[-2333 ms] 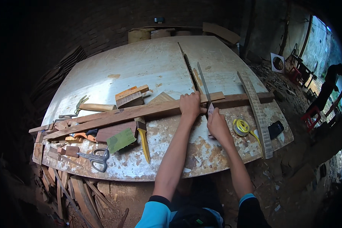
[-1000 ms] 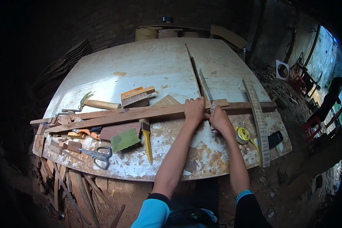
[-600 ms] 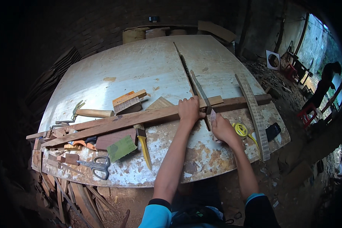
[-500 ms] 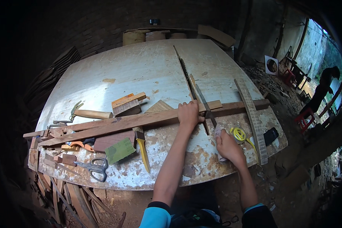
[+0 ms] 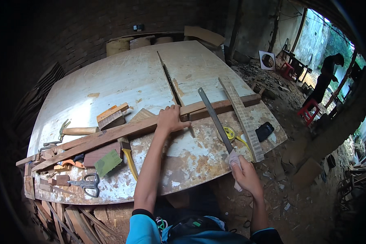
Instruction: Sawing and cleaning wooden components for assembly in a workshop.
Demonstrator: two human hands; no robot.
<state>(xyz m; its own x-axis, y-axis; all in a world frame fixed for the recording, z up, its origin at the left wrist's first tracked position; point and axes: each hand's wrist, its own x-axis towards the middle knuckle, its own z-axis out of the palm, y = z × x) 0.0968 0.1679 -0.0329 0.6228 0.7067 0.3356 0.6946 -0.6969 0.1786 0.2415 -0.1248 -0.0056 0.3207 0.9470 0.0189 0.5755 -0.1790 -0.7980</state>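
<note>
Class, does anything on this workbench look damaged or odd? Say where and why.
The workbench top looks damaged: its near side is patchy, unlike the smoother far side, and a long dark slit runs through it. Oddly, the right hand grips the long metal blade by a pale wrap.

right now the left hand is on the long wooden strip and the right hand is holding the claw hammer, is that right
Not quite: the right hand holds a long narrow metal blade, while the claw hammer lies on the table, as the head view shows. The left hand is on the long wooden strip.
</note>
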